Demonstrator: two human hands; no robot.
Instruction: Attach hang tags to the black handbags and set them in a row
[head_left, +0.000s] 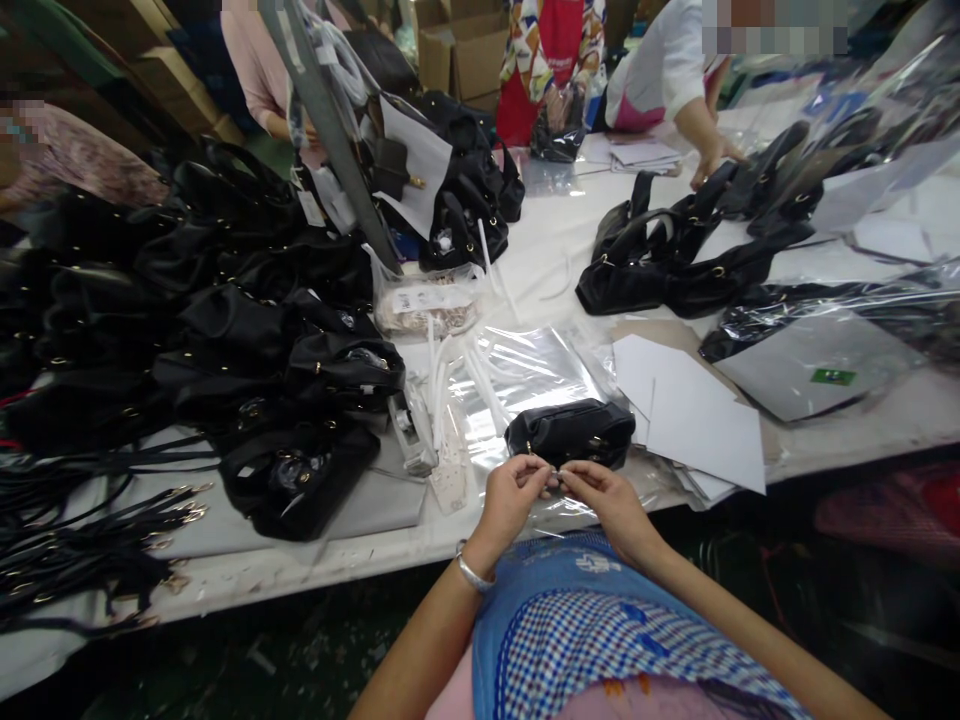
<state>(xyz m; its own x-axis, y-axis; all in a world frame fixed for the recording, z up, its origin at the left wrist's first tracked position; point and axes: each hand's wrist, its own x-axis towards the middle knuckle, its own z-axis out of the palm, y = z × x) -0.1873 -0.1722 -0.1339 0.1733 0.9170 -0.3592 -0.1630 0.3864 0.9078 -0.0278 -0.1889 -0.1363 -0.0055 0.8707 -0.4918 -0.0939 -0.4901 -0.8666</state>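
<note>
The bag [574,425] at four o'clock is black, the sheets [697,430] at three white, the apron [592,630] at five blue with blue-and-white checks.

So my left hand [523,482] and right hand [598,487] are basically meeting fingertip to fingertip, thumbs and index fingers pinched. Both forearms reach in from the near side, left wrist [480,550] with a silver bangle, right one bare.

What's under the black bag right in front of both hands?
Clear plastic sheeting shows behind and in front of the black bag, so it probably runs underneath. Whatever lies directly beneath is covered.
</note>
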